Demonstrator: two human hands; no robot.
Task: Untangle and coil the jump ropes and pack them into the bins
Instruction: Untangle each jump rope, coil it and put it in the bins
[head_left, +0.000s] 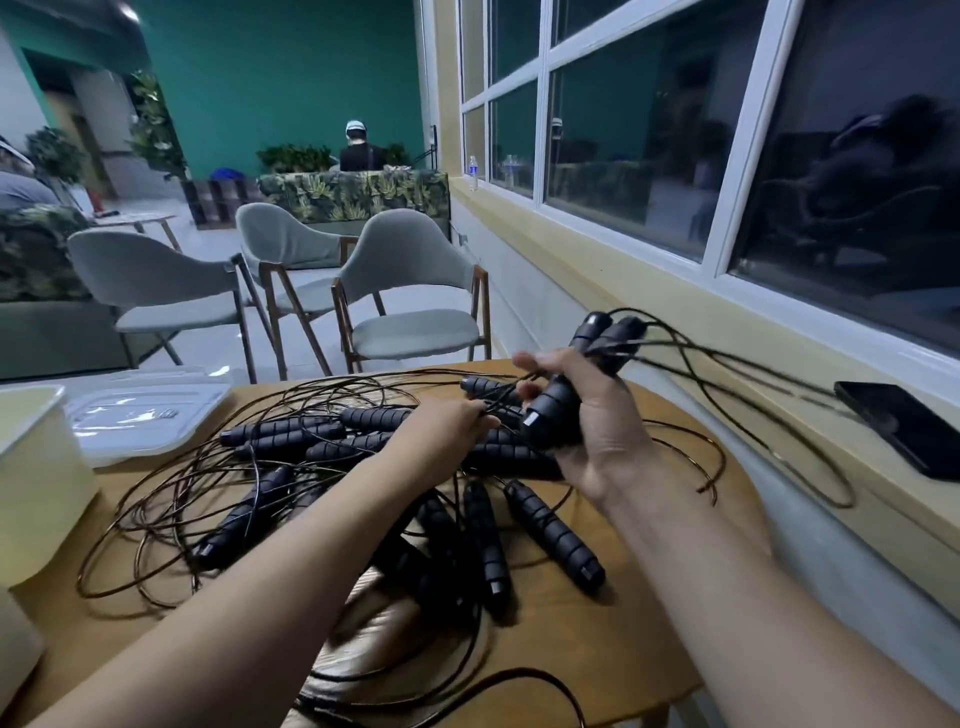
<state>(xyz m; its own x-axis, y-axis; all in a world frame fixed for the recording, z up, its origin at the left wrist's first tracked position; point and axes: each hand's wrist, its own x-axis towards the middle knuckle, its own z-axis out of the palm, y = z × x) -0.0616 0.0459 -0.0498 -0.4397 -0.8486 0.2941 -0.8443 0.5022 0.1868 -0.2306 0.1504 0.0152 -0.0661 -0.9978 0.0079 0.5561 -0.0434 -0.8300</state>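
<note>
Wooden table (649, 597): tangled jump ropes (332, 431), dark-corded with black ribbed grips, heaped beside a pale bin (36, 483). Right hand (597, 441) grips two handles (556, 410) raised above the heap; left hand (441, 431) pinches one rope within it. White handle-end mark unreadable.

Right hand (587, 415) grips 2 black handles (582, 384) above the tangled jump ropes (291, 467); left hand (441, 431) pinches cords.

Jump ropes (363, 467): black ribbed handles and thin dark cords, heaped in one tangle on the wooden tabletop (649, 597), with loops spilling left and toward the near edge. One pair of handles (553, 410) is raised above the heap, side by side, cords trailing right. Pale bin (36, 467) stands upright at the left edge. A clear flat piece (145, 415) lies beside it, possibly a lid.
</note>
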